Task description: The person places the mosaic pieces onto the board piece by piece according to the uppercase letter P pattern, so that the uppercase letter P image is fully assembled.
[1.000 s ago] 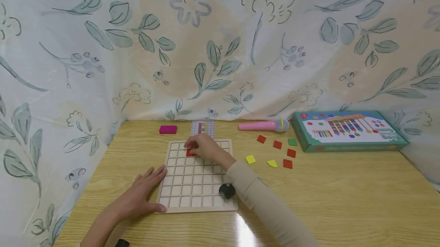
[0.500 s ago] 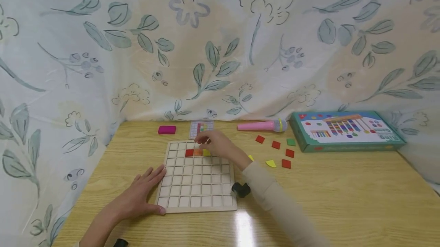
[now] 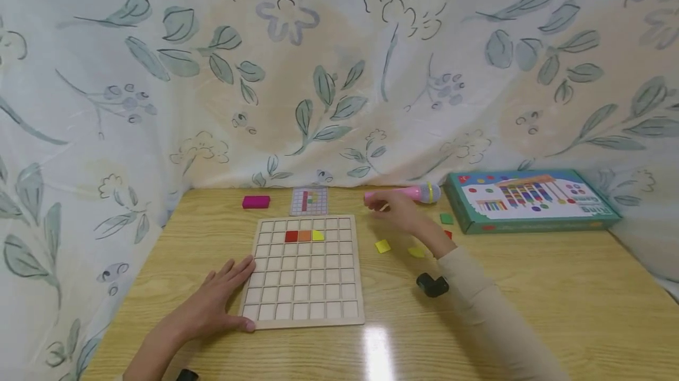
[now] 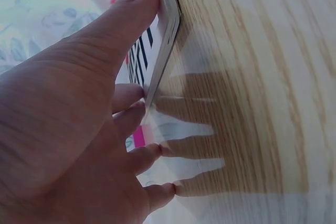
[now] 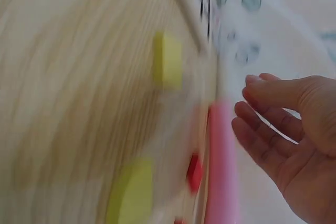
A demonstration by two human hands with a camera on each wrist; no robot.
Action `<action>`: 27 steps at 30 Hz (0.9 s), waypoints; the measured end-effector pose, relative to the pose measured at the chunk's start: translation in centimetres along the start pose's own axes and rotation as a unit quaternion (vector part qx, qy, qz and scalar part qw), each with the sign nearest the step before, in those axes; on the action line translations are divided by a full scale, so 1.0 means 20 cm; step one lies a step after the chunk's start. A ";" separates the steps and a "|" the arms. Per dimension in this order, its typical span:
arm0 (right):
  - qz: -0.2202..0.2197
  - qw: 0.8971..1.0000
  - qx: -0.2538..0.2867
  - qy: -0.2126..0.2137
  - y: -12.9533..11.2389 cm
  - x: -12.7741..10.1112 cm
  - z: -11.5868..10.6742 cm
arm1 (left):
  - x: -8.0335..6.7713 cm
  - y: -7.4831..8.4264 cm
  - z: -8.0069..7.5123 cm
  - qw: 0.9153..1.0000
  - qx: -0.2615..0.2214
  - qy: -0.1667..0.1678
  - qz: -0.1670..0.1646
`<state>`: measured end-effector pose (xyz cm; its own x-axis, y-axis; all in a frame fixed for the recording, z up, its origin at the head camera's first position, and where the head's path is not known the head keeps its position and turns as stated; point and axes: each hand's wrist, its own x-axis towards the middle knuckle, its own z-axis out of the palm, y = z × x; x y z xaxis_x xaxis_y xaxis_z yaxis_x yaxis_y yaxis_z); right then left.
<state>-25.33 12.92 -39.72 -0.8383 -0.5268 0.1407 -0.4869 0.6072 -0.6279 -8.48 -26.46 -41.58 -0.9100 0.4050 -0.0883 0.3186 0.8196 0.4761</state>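
Three coloured tiles (image 3: 304, 235) sit in the wooden grid board (image 3: 302, 310), steadied by the flat, spread left hand (image 3: 212, 301). The right hand (image 3: 400, 216), loosely open and holding nothing, hovers over loose tiles (image 3: 382, 246) near a pink microphone (image 3: 419, 193) on the surface. Thin, light and stiff, these likely need an edge pinch.

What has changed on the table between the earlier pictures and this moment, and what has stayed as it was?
The right hand left the grid board, where it had been at the red tile, and moved right toward the loose tiles by the pink microphone; its fingers hold nothing. The orange tile and yellow tile now show beside the red one. The left hand stays flat against the board's near-left edge.
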 end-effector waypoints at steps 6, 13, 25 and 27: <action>0.020 0.999 -0.044 0.016 0.14 -0.08 -0.08 | -0.01 -0.01 0.01 1.000 -0.009 0.002 -0.003; 0.042 0.998 -0.045 0.010 0.21 -0.12 -0.10 | 0.00 -0.01 0.01 1.000 0.002 0.011 0.002; 0.088 0.994 -0.059 0.029 0.20 -0.12 -0.05 | 0.01 -0.01 0.00 1.000 0.009 0.008 0.003; 0.084 0.995 -0.050 0.028 0.19 -0.11 -0.06 | 0.01 -0.01 0.00 1.000 0.011 0.008 0.002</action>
<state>-25.64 17.05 -41.58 -0.9206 -0.3813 0.0844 -0.3590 0.7412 -0.5672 -8.71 -26.51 -41.62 -0.9128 0.4020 -0.0723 0.3281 0.8271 0.4564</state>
